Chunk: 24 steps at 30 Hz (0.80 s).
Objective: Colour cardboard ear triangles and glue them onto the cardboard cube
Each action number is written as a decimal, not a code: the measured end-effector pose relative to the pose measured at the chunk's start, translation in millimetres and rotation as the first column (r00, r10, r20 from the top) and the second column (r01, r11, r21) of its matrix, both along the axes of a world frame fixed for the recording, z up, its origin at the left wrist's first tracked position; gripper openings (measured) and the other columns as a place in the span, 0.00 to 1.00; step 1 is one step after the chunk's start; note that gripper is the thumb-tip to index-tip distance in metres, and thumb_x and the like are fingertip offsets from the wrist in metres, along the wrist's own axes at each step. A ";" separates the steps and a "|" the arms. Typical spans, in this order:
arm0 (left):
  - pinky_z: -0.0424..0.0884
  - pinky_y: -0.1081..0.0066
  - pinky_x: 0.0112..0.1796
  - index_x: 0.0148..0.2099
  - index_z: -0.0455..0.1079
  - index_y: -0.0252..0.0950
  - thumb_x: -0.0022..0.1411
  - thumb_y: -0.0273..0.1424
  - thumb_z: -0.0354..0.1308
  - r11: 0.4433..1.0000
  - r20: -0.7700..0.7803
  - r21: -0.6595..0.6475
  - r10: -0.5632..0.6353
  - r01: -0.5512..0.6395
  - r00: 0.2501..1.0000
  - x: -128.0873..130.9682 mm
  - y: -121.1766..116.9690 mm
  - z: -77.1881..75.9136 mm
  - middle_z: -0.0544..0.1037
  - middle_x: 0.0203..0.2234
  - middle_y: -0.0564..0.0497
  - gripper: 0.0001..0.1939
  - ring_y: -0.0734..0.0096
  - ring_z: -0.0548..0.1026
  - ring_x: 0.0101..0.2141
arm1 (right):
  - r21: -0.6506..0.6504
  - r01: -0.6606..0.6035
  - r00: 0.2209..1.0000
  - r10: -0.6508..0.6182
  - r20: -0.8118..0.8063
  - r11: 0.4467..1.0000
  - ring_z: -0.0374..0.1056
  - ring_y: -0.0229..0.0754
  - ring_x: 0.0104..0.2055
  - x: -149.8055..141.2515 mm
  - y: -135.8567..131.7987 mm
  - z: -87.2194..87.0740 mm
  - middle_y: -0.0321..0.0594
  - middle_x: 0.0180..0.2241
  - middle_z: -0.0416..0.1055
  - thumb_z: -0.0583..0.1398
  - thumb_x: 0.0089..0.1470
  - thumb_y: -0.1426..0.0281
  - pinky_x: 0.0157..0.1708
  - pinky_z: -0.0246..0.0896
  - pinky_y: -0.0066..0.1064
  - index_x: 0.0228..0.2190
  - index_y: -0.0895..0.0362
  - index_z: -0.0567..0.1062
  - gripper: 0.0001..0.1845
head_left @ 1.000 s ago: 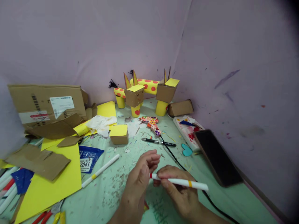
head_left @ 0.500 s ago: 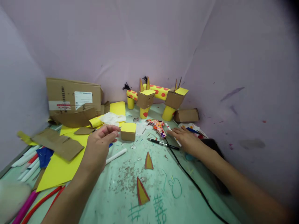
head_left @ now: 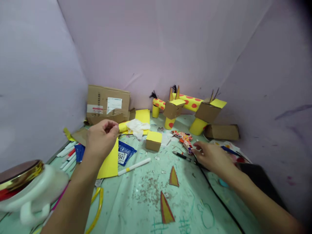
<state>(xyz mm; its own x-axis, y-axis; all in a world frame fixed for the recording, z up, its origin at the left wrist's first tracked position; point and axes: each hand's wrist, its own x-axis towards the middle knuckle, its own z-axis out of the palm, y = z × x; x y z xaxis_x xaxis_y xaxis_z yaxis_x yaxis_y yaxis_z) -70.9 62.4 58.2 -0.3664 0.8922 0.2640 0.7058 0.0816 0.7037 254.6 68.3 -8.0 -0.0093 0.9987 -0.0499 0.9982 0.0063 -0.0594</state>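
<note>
My left hand [head_left: 102,138] hovers over a yellow paper sheet [head_left: 109,162] at the left, its fingers pinched together on something I cannot make out. My right hand [head_left: 211,156] lies low on the green table cover [head_left: 141,195], fingers stretched out, beside a black pen [head_left: 181,155] and a colourfully patterned glue gun [head_left: 184,138]. It rests over a black cable [head_left: 215,196]. Two orange-edged cardboard triangles [head_left: 174,177] [head_left: 165,212] lie in front of me. A white marker [head_left: 134,166] lies between my hands.
Two yellow, red-spotted cardboard animals [head_left: 174,107] [head_left: 209,110] stand at the back. Nearby are a yellow-topped box [head_left: 153,140], a flattened carton [head_left: 108,103], tissue [head_left: 137,126], a blue packet [head_left: 124,154], pens [head_left: 69,154] and a dark phone [head_left: 258,175]. A white mug [head_left: 26,191] is near left.
Both hands first held a white marker close together. The right hand carried it out towards the glue gun; the left hand swung left over the yellow paper. The view turned left, revealing the mug.
</note>
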 end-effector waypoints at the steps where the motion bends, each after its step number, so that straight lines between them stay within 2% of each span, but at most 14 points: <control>1: 0.64 0.70 0.32 0.31 0.69 0.40 0.52 0.38 0.51 1.000 -0.031 -0.016 -0.003 0.003 1.000 0.1 0.3 -0.6 0.76 0.27 0.52 0.09 0.65 0.72 0.31 | -0.017 0.048 0.999 -0.048 0.006 0.999 0.72 0.53 0.40 -0.4 9.8 0.7 0.54 0.37 0.76 0.54 0.59 0.65 0.35 0.63 0.37 0.41 0.63 0.76 0.17; 2: 0.63 0.69 0.32 0.31 0.69 0.40 0.52 0.38 0.51 0.999 -0.060 -0.036 -0.013 0.011 0.998 1.6 0.5 -1.7 0.76 0.26 0.52 0.09 0.64 0.72 0.31 | -0.045 0.089 0.996 -0.088 0.012 0.995 0.72 0.52 0.40 -0.9 19.3 1.2 0.54 0.36 0.76 0.54 0.59 0.63 0.35 0.64 0.37 0.38 0.64 0.76 0.18; 4: 0.62 0.68 0.31 0.31 0.69 0.41 0.53 0.38 0.51 0.996 -0.115 -0.083 -0.050 0.040 0.992 8.1 0.5 -4.5 0.76 0.26 0.51 0.09 0.62 0.72 0.30 | -0.113 0.155 0.988 -0.155 0.012 0.981 0.72 0.43 0.39 -3.0 35.1 1.0 0.44 0.39 0.74 0.56 0.60 0.61 0.38 0.66 0.38 0.40 0.60 0.74 0.16; 9: 0.58 0.67 0.28 0.28 0.68 0.41 0.54 0.38 0.49 0.977 -0.201 -0.178 -0.153 0.117 0.968 26.2 -0.2 -11.9 0.75 0.25 0.50 0.10 0.59 0.71 0.29 | -0.225 0.276 0.951 -0.300 -0.078 0.935 0.69 0.45 0.44 -13.7 48.0 -7.4 0.44 0.47 0.69 0.58 0.59 0.67 0.42 0.67 0.42 0.46 0.58 0.70 0.14; 13: 0.60 0.67 0.30 0.29 0.66 0.40 0.56 0.39 0.45 0.953 -0.263 -0.256 -0.231 0.163 0.937 30.3 1.9 -19.2 0.75 0.26 0.49 0.12 0.59 0.72 0.31 | -0.290 0.315 0.873 -0.395 -0.286 0.904 0.69 0.45 0.45 -13.7 47.3 -16.6 0.43 0.48 0.69 0.58 0.59 0.67 0.42 0.67 0.42 0.47 0.57 0.70 0.14; 15: 0.61 0.66 0.31 0.30 0.65 0.40 0.57 0.39 0.43 0.945 -0.289 -0.280 -0.253 0.171 0.923 29.6 3.6 -23.1 0.74 0.27 0.48 0.13 0.59 0.72 0.31 | -0.315 0.308 0.798 -0.424 -0.428 0.898 0.70 0.45 0.43 -10.9 45.8 -21.3 0.43 0.47 0.69 0.57 0.59 0.67 0.41 0.68 0.41 0.46 0.58 0.70 0.14; 18: 0.61 0.65 0.32 0.31 0.65 0.40 0.58 0.40 0.42 0.937 -0.292 -0.302 -0.266 0.175 0.919 28.3 5.4 -28.3 0.75 0.28 0.48 0.14 0.58 0.72 0.32 | -0.297 0.297 0.646 -0.420 -0.638 0.907 0.71 0.42 0.39 -10.5 37.6 -25.8 0.42 0.44 0.70 0.57 0.60 0.67 0.37 0.69 0.38 0.46 0.59 0.70 0.14; 20: 0.61 0.65 0.31 0.32 0.66 0.41 0.58 0.41 0.42 0.936 -0.298 -0.299 -0.277 0.187 0.913 28.2 5.7 -31.1 0.75 0.28 0.48 0.15 0.57 0.72 0.32 | -0.230 0.292 0.539 -0.358 -0.762 0.928 0.70 0.38 0.33 -14.8 26.7 -25.0 0.40 0.38 0.71 0.58 0.59 0.67 0.30 0.69 0.33 0.43 0.60 0.70 0.12; 22: 0.60 0.65 0.31 0.33 0.66 0.41 0.59 0.42 0.41 0.937 -0.305 -0.285 -0.290 0.204 0.907 28.8 5.3 -33.3 0.75 0.28 0.47 0.16 0.57 0.72 0.31 | -0.146 0.289 0.432 -0.265 -0.862 0.946 0.66 0.35 0.23 -21.6 11.4 -21.1 0.33 0.29 0.68 0.59 0.56 0.68 0.21 0.64 0.27 0.39 0.59 0.67 0.10; 24: 0.59 0.66 0.29 0.33 0.66 0.41 0.59 0.42 0.41 0.934 -0.300 -0.285 -0.300 0.215 0.905 29.8 4.8 -35.5 0.75 0.27 0.48 0.16 0.58 0.72 0.30 | -0.066 0.279 0.330 -0.160 -0.930 0.958 0.63 0.35 0.22 -28.8 -6.9 -16.5 0.28 0.24 0.64 0.60 0.51 0.67 0.20 0.63 0.26 0.37 0.56 0.64 0.12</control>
<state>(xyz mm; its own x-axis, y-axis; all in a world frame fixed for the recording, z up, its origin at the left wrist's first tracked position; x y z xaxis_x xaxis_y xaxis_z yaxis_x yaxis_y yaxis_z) -41.1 67.2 22.7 -0.0432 0.9945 0.0957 0.9141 0.0007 0.4054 225.9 61.4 -24.5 0.2306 0.9702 -0.0750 0.2773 -0.1394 -0.9506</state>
